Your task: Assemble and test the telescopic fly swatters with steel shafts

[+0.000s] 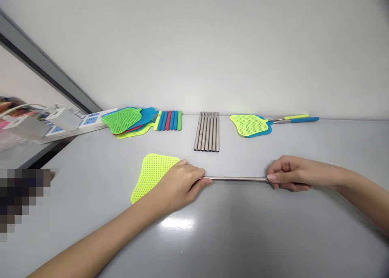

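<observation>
A yellow-green fly swatter head [156,170] lies at the centre left, its neck hidden under my left hand [187,180]. From that hand a thin silver telescopic rod [237,178] runs right, with a visible step in its width. My left hand is closed around the joint of head and rod. At the rod's other end, my right hand [287,174] grips with thumb and fingers. Whether a handle sits inside the right hand is hidden.
Along the wall lie loose swatter heads [123,120], several coloured handle sleeves [168,120], a row of metal rods [207,132] and two whole swatters [251,125]. Far left are a power strip [91,120] with white plugs and a blurred pixelated patch [18,197].
</observation>
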`<act>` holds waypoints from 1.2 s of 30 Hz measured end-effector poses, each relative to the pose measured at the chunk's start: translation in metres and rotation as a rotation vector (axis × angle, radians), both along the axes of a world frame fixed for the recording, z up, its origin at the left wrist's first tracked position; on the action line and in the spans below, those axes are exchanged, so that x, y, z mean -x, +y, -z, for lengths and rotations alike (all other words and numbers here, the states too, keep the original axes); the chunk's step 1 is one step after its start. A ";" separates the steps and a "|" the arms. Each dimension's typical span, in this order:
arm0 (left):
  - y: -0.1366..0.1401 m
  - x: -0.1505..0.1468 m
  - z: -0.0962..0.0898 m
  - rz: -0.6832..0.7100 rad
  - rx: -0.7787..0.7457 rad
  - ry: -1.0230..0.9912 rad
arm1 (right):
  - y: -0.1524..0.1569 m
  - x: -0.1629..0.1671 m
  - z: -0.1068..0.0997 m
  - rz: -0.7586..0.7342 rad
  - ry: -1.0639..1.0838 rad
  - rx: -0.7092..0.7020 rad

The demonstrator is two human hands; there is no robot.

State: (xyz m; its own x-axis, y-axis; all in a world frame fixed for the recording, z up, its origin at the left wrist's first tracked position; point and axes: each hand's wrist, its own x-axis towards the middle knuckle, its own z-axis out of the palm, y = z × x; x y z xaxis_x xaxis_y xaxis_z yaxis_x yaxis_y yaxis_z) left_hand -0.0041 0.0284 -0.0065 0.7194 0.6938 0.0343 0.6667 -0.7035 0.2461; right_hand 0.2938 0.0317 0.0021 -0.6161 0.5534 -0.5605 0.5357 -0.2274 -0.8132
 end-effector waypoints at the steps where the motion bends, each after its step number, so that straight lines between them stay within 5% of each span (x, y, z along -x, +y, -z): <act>1: 0.000 0.000 0.001 0.000 -0.008 0.000 | 0.000 0.000 0.000 -0.006 -0.007 -0.004; 26: 0.001 0.000 0.002 -0.016 -0.028 0.039 | -0.001 -0.001 0.003 0.010 -0.031 -0.013; 36: 0.000 0.000 0.000 -0.019 -0.003 0.018 | 0.004 -0.011 -0.011 -0.115 -0.124 -0.020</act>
